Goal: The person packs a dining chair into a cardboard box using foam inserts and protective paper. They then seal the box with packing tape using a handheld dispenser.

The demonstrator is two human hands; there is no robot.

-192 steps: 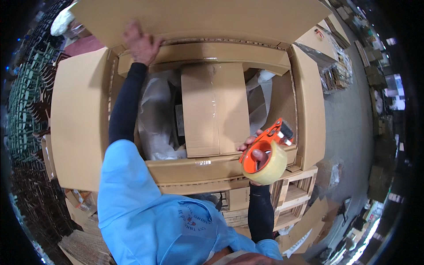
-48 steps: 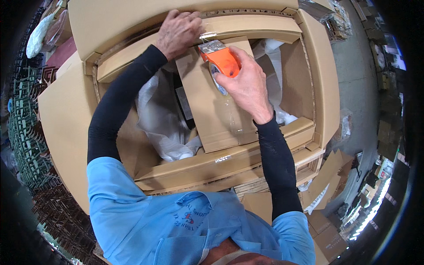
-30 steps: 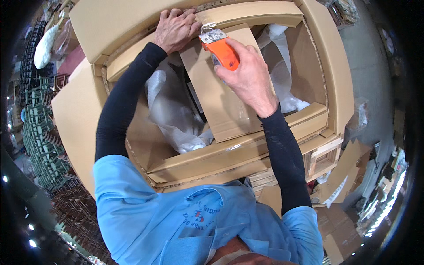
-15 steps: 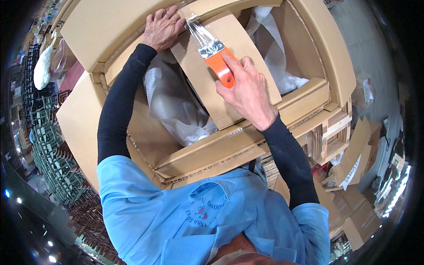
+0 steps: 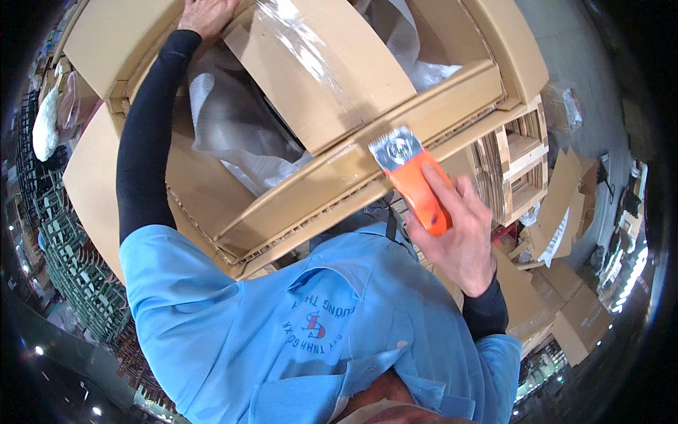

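From my end, the carton (image 5: pixel 452 32) sits in front, with a panel (image 5: pixel 360 63) spanning its middle and wrap (image 5: pixel 233 113) inside on both sides. Tape (image 5: pixel 304 53) runs along the panel. I have the left hand (image 5: pixel 208 14) just left of the panel's far end, and the dispenser (image 5: pixel 417 187) in the right hand (image 5: pixel 459 233), over the near rim. Stacked frames (image 5: pixel 85 247) stand left of the carton; a wooden rack (image 5: pixel 522 169) stands right, with loose cardboard (image 5: pixel 561 205) beyond it.

Grey floor (image 5: pixel 575 49) at right, loose brown cardboard (image 5: pixel 565 187) on it.
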